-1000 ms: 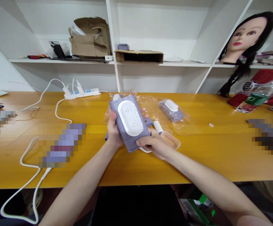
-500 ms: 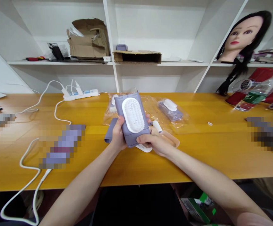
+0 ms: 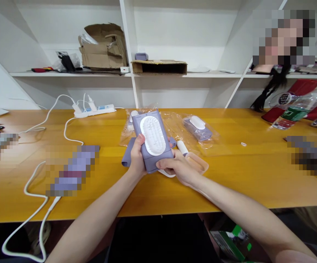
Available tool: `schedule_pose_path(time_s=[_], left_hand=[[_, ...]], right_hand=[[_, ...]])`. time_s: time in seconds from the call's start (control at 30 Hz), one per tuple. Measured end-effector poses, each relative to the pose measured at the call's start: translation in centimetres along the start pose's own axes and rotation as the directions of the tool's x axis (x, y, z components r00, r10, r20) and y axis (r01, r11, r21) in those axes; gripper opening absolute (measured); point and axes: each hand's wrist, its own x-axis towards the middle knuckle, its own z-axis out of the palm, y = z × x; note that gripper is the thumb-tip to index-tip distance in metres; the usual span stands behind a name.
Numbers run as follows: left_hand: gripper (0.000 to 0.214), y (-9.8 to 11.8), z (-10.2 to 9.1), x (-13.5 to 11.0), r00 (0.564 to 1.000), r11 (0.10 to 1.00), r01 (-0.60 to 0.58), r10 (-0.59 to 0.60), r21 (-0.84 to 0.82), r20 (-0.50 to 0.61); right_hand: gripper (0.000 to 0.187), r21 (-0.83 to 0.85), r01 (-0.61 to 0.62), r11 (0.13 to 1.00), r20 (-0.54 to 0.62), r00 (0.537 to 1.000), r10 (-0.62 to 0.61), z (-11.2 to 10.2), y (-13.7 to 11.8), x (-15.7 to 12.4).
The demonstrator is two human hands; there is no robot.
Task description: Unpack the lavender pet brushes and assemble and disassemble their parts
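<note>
Both hands hold a lavender rectangular device with a white oval perforated pad on its face. My left hand grips its left side, and my right hand wraps its lower end. Below them lie a lavender piece and a white curved part, partly hidden. Near my right hand are a small white cylinder and a peach-rimmed white oval part. Behind the device, a similar lavender device lies on clear plastic wrap.
The hands work over a yellow wooden table. A white power strip and white cable lie to the left. Blurred objects lie on both sides. White shelves behind hold cardboard.
The lavender device has tilted from leaning left to nearly upright, dropped slightly, and turned its pad more toward me. Both hands stay on it.
</note>
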Motion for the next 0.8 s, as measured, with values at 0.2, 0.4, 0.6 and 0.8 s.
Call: schedule_pose_path(time_s=[0.2, 0.4, 0.6, 0.8], left_hand=[[0.056, 0.0, 0.3, -0.5, 0.992, 0.991, -0.128, 0.128, 0.031, -0.017], [0.067, 0.2, 0.6, 0.1, 0.997, 0.996, -0.067, 0.065, 0.057, 0.031], [0.064, -0.6, -0.1, 0.3, 0.98, 0.972, -0.198, 0.193, 0.125, 0.048], [0.058, -2.0, -1.3, 0.3, 0.954, 0.916, -0.276, 0.225, 0.29, 0.197]], right_hand=[[0.03, -0.039, 0.006, 0.999, -0.007, 1.0, -0.006, -0.1, -0.1, -0.1], [0.033, 0.012, 0.06, 0.998, -0.059, 0.996, -0.06, -0.2, 0.2, 0.1], [0.03, 0.023, 0.171, 0.985, -0.123, 0.978, -0.167, -0.8, 0.3, 0.6], [0.032, -0.105, 0.285, 0.953, -0.167, 0.94, -0.299, -2.0, -0.1, 1.4]])
